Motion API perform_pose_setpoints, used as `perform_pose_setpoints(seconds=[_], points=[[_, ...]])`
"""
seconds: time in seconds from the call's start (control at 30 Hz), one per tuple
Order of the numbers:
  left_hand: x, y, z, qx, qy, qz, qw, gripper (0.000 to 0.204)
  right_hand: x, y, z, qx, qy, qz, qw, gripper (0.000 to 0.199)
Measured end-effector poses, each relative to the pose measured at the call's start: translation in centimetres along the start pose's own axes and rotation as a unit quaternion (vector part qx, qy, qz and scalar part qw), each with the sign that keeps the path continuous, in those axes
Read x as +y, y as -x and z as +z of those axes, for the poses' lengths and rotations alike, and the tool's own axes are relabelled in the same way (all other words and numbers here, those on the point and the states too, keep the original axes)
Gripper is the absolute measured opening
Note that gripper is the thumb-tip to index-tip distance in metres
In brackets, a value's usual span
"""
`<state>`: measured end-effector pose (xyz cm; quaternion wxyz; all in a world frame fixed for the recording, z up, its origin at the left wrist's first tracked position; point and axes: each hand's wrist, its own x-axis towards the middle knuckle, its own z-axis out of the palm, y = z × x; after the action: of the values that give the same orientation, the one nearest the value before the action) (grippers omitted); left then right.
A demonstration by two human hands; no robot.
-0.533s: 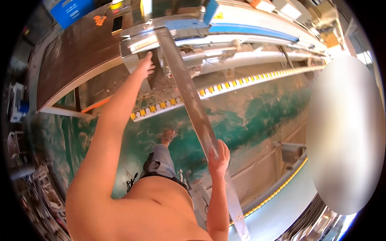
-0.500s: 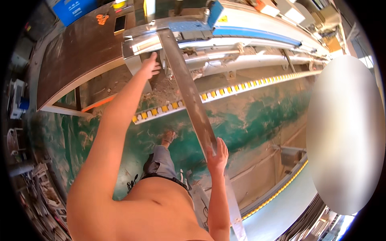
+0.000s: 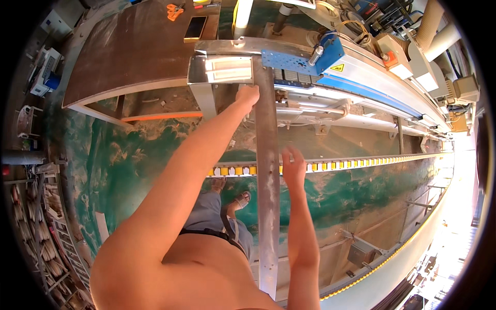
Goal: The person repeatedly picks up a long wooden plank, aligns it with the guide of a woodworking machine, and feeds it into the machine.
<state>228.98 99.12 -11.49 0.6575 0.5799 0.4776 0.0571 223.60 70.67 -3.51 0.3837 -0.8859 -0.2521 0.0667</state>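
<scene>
A long grey metal bar [image 3: 267, 170] runs from the blue-and-white machine [image 3: 294, 62] back toward my body. My left hand [image 3: 248, 96] is closed beside the bar's far end, just below the machine's metal end box [image 3: 230, 71]. Its fingers are partly hidden, and what they hold, if anything, does not show. To the right of the bar my right hand [image 3: 294, 168] hangs with bent fingers apart and nothing in them. Whether its fingertips touch the bar's side I cannot tell.
A roller rail with yellow wheels [image 3: 351, 164] crosses beneath the bar. At the left stands a brown table [image 3: 124, 49] bearing a phone [image 3: 195, 29] and orange scissors [image 3: 174, 12]. Another yellow-edged rail [image 3: 372, 272] curves at the lower right. The green floor [image 3: 129, 155] is dusty.
My right hand has let go of the bar's near part and moved forward along its right side. My left hand has closed near the bar's far end. The view has shifted.
</scene>
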Motion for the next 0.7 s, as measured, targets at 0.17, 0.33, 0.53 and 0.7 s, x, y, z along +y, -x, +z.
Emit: perform_pose_setpoints(seconds=[0.17,0.33,0.53,0.7], points=[[1.0,0.2,0.7,0.037,-0.027,0.033,0.998,0.044,-1.4,-10.4,4.9,-0.017,-0.049,0.047,0.998,0.044],[3.4,4.2,0.7,0.090,-0.064,0.053,0.993,0.041,-1.3,-17.4,7.2,-0.138,-0.087,0.166,0.973,0.056],[4.3,4.3,0.5,0.015,-0.086,0.002,0.996,0.043,-0.9,-19.9,9.0,-0.141,-0.184,0.240,0.943,0.060],[2.2,2.7,1.4,0.061,-0.015,0.025,0.998,0.043,-2.1,-21.0,8.9,-0.155,-0.237,0.254,0.925,0.060]])
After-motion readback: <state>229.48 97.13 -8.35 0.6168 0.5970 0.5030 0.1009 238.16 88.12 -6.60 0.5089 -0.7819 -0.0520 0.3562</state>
